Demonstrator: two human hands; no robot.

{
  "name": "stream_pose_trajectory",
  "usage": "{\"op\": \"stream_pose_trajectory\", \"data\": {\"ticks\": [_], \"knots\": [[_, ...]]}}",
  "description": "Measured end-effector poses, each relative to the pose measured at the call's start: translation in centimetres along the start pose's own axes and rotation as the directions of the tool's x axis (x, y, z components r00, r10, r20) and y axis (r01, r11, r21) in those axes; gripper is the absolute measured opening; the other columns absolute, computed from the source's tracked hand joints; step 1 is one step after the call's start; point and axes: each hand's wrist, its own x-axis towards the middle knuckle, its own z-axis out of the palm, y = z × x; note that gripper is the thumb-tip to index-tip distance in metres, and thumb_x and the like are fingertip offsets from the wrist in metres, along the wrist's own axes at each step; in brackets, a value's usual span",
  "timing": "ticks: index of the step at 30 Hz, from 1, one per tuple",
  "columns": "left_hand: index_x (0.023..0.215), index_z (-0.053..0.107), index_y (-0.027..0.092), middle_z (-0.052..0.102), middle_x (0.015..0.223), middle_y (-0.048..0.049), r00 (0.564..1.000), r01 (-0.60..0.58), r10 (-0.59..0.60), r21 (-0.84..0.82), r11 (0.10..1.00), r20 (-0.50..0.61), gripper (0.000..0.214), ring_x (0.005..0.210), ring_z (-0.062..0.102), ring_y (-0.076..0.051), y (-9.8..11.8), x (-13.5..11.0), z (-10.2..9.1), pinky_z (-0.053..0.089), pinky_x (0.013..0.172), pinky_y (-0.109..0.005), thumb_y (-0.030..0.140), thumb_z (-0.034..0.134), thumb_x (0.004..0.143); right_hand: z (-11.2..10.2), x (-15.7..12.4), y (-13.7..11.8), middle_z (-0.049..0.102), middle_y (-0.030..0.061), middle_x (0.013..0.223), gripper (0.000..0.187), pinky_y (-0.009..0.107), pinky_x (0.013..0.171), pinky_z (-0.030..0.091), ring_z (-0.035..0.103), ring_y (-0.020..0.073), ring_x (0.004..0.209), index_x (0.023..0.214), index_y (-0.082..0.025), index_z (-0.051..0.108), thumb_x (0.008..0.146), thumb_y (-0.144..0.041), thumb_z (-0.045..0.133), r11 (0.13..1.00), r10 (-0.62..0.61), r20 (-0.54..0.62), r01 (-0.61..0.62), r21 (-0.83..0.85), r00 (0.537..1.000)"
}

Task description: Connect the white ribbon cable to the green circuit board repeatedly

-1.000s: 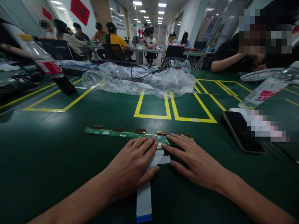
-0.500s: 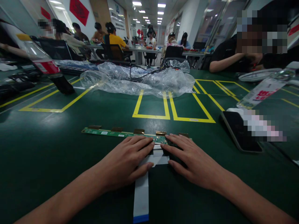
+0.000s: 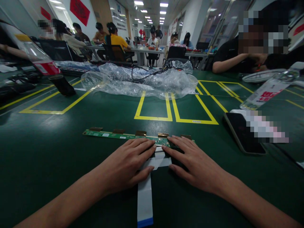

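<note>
A long, narrow green circuit board (image 3: 111, 135) with several copper-brown flex tabs along its far edge lies on the dark green table in front of me. A white flat ribbon cable (image 3: 144, 196) meets its near edge between my hands; it is folded and runs toward me to a blue-tipped end. My left hand (image 3: 135, 161) lies palm down with its fingers stretched over the board's near edge, its thumb on the cable's fold. On the other side, my right hand (image 3: 190, 160) is spread flat, fingertips on the board and beside the cable joint. The fingers cover part of the joint.
Crumpled clear plastic wrap (image 3: 142, 80) with black cables lies beyond the board. A cola bottle (image 3: 51, 69) stands at left. At right are a phone (image 3: 244, 133), a clear bottle (image 3: 266, 90) and a seated person (image 3: 230, 57). Yellow tape (image 3: 197, 121) marks rectangles on the table.
The blue-tipped end of the ribbon cable has shifted slightly to the right. My hands stay almost in place on the board. A standing person now shows in the far background.
</note>
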Motion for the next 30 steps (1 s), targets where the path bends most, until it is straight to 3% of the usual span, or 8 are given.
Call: {"op": "stream_pose_trajectory", "data": {"ticks": [8, 14, 30], "knots": [[0.148, 0.045, 0.017, 0.050, 0.152, -0.0102, 1.000, -0.030, 0.030, 0.006, 1.000, 0.007, 0.053, 0.138, 0.049, -0.027, -0.31, -0.02, -0.34, 0.046, 0.115, -0.047, 0.040, 0.046, 0.100, -0.16, -0.10, -0.11, 0.036, 0.0136, 0.162, 0.058, 0.062, 0.117, 0.028, 0.032, 0.0333, 0.149, 0.154, -0.030, 0.039, 0.100, -0.047, 0.052, 1.000, 0.000, 0.017, 0.000, -0.023, 1.000], [0.145, 0.050, 0.022, 0.052, 0.150, -0.0078, 0.999, -0.049, 0.049, -0.057, 0.997, -0.011, 0.048, 0.139, 0.049, -0.025, -0.62, -0.24, -0.51, 0.045, 0.117, -0.045, 0.034, 0.050, 0.098, -0.06, -0.04, -0.16, 0.036, 0.0132, 0.162, 0.058, 0.062, 0.117, 0.027, 0.032, 0.0340, 0.148, 0.153, -0.029, 0.041, 0.099, -0.045, 0.054, 1.000, -0.002, 0.004, 0.002, -0.013, 1.000], [0.143, 0.051, 0.013, 0.054, 0.146, -0.0138, 1.000, -0.017, 0.018, 0.025, 1.000, -0.009, 0.050, 0.135, 0.052, -0.028, -0.03, -0.01, -0.22, 0.048, 0.113, -0.046, 0.035, 0.045, 0.100, -0.44, -0.15, 0.16, 0.037, 0.0126, 0.161, 0.053, 0.063, 0.117, 0.027, 0.030, 0.0334, 0.149, 0.151, -0.032, 0.045, 0.100, -0.045, 0.051, 0.999, -0.035, 0.041, 0.036, -0.010, 0.999]]}}
